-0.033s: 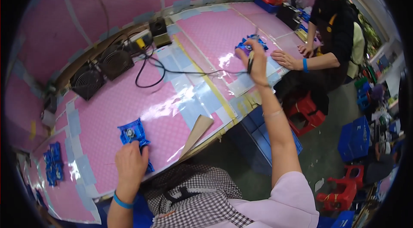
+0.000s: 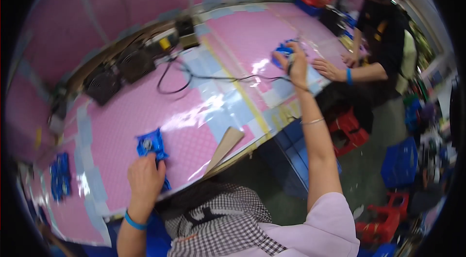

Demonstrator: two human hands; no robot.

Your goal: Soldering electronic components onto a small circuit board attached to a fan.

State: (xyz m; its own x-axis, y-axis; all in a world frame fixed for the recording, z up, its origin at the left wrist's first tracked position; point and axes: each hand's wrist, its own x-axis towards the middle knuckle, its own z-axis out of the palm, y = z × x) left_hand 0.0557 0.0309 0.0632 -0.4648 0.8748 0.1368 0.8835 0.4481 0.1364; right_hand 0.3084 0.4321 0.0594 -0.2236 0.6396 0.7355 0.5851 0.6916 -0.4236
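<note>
My left hand [image 2: 145,179] is closed on a blue plastic part [image 2: 151,144] near the front edge of the pink-covered table. A small round pale metallic piece sits in that part, and more blue plastic shows beside my thumb. Stretched far to the right, my right hand [image 2: 298,69] grips a corded, dark-handled tool [image 2: 291,63] that looks like a soldering iron. It is held just over another group of blue plastic parts [image 2: 282,53]. Motion blur hides the tool's tip. Its black cable [image 2: 218,77] runs left across the table.
Two black fans [image 2: 102,85] stand along the back beside a tool stand [image 2: 187,34]. A brown strip [image 2: 225,146] lies at the front edge. More blue parts [image 2: 60,177] are at far left. At right, a co-worker's hand [image 2: 327,69] rests near my right hand, above a red stool [image 2: 348,131].
The whole view has shifted slightly to the right and blurred. Both hands keep their holds, with hardly any movement over the table.
</note>
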